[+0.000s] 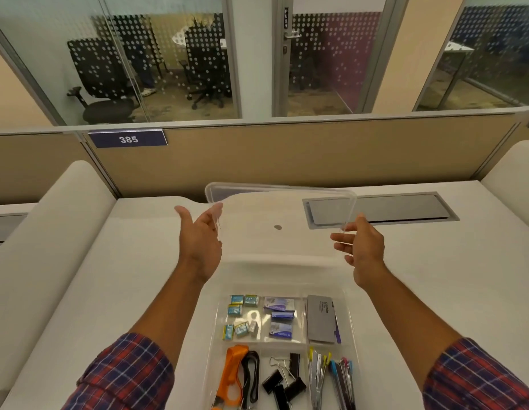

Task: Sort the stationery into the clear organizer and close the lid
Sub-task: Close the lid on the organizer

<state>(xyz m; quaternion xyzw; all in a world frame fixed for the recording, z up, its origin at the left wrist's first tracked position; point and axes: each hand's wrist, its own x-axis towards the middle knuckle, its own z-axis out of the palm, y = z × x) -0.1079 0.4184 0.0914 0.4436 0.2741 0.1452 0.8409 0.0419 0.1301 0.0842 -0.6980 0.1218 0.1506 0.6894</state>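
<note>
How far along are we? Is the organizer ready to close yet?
Sorting looks done: small teal boxes, binder clips, pens and an orange lanyard lie in compartments of the clear organizer. In hand: the left hand and right hand hold the clear lid raised above it. Left: lower the lid and close it.

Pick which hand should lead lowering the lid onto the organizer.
Probably right: the right hand pinches the clear lid at its edge; the left hand only presses an open palm against the other side.
</note>
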